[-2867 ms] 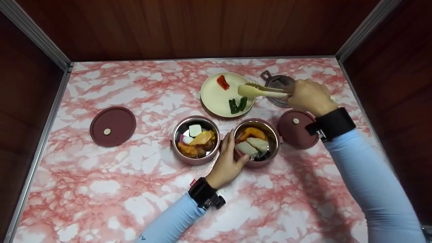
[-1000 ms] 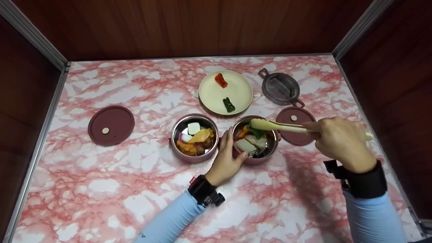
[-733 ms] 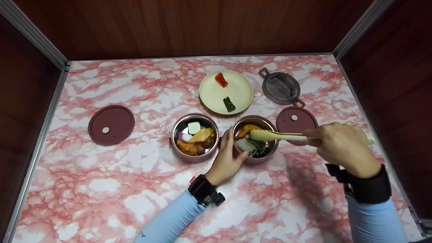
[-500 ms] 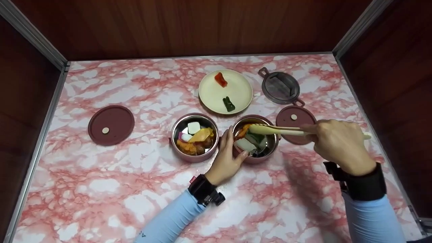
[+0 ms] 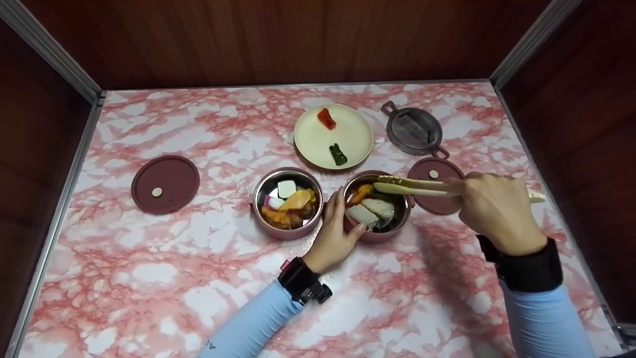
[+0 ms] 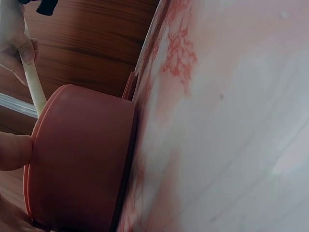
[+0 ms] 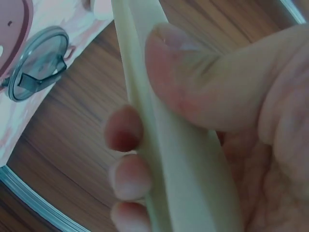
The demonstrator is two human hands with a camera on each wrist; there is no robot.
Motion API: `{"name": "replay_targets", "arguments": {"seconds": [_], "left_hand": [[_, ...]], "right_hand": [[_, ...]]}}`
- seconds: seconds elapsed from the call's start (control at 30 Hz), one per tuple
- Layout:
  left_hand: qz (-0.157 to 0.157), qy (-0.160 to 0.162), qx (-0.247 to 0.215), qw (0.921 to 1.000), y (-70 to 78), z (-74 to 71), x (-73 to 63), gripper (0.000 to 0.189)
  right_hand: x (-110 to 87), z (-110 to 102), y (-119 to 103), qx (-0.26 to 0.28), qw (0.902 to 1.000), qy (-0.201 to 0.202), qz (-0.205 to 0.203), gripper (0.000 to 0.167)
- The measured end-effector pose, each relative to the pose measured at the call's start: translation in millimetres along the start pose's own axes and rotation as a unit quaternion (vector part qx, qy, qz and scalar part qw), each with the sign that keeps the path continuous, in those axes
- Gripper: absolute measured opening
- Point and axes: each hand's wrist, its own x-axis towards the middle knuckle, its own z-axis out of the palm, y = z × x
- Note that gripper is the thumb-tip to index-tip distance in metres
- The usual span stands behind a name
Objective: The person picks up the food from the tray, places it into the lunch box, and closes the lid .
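Two round maroon lunch boxes with steel insides stand side by side in the head view. My left hand (image 5: 332, 243) holds the right lunch box (image 5: 380, 237) by its left side, thumb at the front rim; the left wrist view shows the box's wall (image 6: 82, 154) and my thumb on its rim. My right hand (image 5: 499, 209) grips cream tongs (image 5: 422, 187), fingers wrapped round the handle (image 7: 188, 174) in the right wrist view. The tong tips are inside the right box, slightly apart, over a dark green piece (image 5: 395, 199). White pieces (image 5: 362, 215) and an orange piece (image 5: 360, 194) lie there too.
The left lunch box (image 5: 288, 233) holds mixed food pieces. Behind stands a cream plate (image 5: 310, 144) with a red piece (image 5: 326, 119) and a dark green piece (image 5: 338, 154). Maroon lids lie left (image 5: 171, 179) and right (image 5: 422, 174), with a clear-topped lid (image 5: 412, 132) further back.
The tongs moved from over the plate to the right lunch box with a green piece, which now lies inside. Their tips shifted about in the box and spread. The left hand stayed put.
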Motion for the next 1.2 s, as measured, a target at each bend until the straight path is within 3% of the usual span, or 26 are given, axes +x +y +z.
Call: {"name": "replay_targets", "arguments": {"seconds": [0.17,0.33,0.9,1.2], "left_hand": [[-0.001,-0.001,-0.001,1.0000,0.7,0.1,-0.3,0.096],[0.003,0.000,0.002,1.0000,-0.2,0.9,-0.6,0.095],[0.006,-0.003,0.006,1.0000,-0.3,0.6,-1.1,0.095],[0.007,-0.002,0.006,1.0000,-1.0,1.3,-0.8,0.095]], "right_hand": [[-2.9,-9.8,1.4,0.012,0.9991,-0.037,0.018,0.032],[-5.6,-17.0,7.5,0.023,0.9988,-0.031,0.031,0.038],[-10.8,-20.6,9.6,0.050,0.9943,-0.079,0.051,0.030],[-11.1,-18.4,10.8,0.052,0.9941,-0.078,0.054,0.030]]}}
